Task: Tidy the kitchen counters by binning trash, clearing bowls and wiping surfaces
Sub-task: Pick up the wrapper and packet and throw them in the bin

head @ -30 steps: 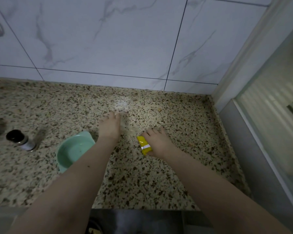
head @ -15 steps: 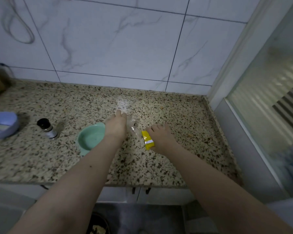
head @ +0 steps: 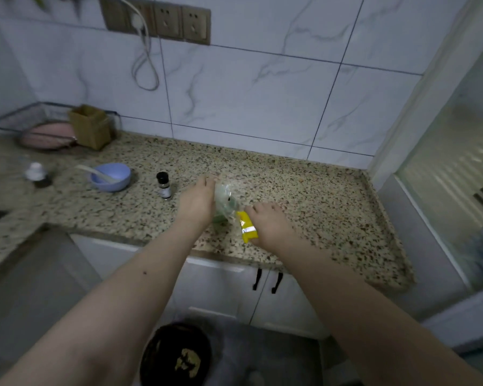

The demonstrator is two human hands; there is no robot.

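My right hand (head: 271, 224) grips a yellow wrapper (head: 248, 231) with a silver stripe, just above the speckled stone counter (head: 318, 207). My left hand (head: 197, 200) holds a crumpled clear plastic wrapper (head: 225, 197) that stretches toward the yellow one. A green bowl (head: 220, 218) is almost wholly hidden under the plastic and my left hand. On the floor below stands a black trash bin (head: 176, 355) with yellowish scraps inside.
A blue bowl (head: 110, 176) with a white spoon and a small dark-capped bottle (head: 163, 185) sit left of my hands. Further left are a white-capped bottle (head: 37, 172), a brown box (head: 91, 126) and a wire rack (head: 39, 126) with a pink dish. White cabinet doors (head: 223, 288) lie under the counter.
The view has pulled back and down, bringing the bin and more of the counter into sight. Both hands have lifted the wrappers toward the counter's front edge, and the green bowl is now covered.
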